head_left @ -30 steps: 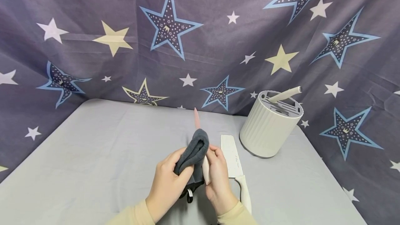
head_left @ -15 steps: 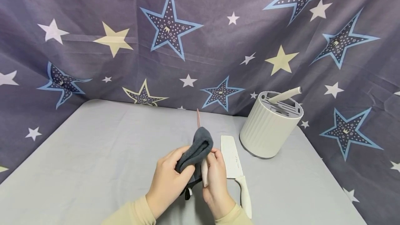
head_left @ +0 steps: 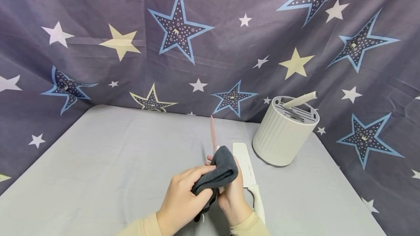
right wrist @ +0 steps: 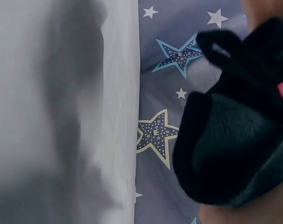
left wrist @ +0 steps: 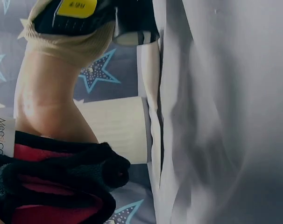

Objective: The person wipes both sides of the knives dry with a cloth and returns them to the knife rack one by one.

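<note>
Apparently wiping, the left hand (head_left: 183, 195) pinches a dark cloth (head_left: 224, 168) over the pink-bladed knife (head_left: 213, 133) that the right hand (head_left: 234, 194) grips above the table (head_left: 115, 163), and the next stroke calls for a steady hold.

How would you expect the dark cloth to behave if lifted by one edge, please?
The dark cloth would probably droop, since it lies in soft folds in the left hand. Its fuzzy surface suggests little slipperiness.

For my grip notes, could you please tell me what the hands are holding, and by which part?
The left hand pinches the folded dark cloth by its left side; the right hand holds the pink-bladed knife by its handle, mostly hidden.
</note>
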### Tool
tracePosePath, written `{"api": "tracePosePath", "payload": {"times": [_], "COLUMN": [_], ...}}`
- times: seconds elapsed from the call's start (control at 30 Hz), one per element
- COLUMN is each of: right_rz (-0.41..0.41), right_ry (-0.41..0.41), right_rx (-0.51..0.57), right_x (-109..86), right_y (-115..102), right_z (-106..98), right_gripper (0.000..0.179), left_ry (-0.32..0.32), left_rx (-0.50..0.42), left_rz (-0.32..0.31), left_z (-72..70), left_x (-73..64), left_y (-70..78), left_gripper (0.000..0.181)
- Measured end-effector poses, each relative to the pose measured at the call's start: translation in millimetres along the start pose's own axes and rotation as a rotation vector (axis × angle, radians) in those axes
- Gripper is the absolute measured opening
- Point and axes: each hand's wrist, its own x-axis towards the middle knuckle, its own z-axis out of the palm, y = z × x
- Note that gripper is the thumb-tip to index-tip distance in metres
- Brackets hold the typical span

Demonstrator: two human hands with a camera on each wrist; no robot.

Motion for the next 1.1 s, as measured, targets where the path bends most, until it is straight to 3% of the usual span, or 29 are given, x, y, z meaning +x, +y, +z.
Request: {"api": "tracePosePath", "payload": {"times": [0.23,0.43,0.6,0.67,0.77,0.83,0.9,1.1], "right_rz": [0.056,-0.026,-0.061,-0.062,-0.068,-0.086,-0.11,-0.133], "right_ry": [-0.017,0.008,0.044,0.048,0.063,0.075,0.081,0.061], "right_rx": [-0.058,-0.049,-0.097,-0.095,-0.108,-0.132,-0.162,-0.275], "right_x": [-1.1,-3.0,-0.2,3.6,9.9,13.1,15.9,19.6], "right_y": [-8,-17,-21,-21,-21,-23,-26,-37], "right_z": [-2,2,1,-3,-9,-12,-14,-18], "right_gripper": [0.044,0.03,0.038,0.038,0.036,0.034,0.031,0.029], "left_ry": [-0.021,-0.084,-0.132,-0.163,-0.215,-0.226,-0.211,-0.122], "left_rx": [-0.031,-0.11,-0.178,-0.217,-0.319,-0.387,-0.438,-0.435], "left_rz": [0.008,-0.093,-0.195,-0.268,-0.45,-0.581,-0.667,-0.726], "left_z": [2.1,1.9,0.1,-1.9,-6.5,-9.2,-10.9,-13.5], "left_x": [-4.6,-6.1,-5.4,-4.5,-1.5,1.1,3.4,8.2], "left_y": [4.0,8.0,11.1,12.4,14.9,16.2,16.6,16.4], "left_gripper": [0.05,0.049,0.046,0.044,0.036,0.032,0.03,0.032]}}
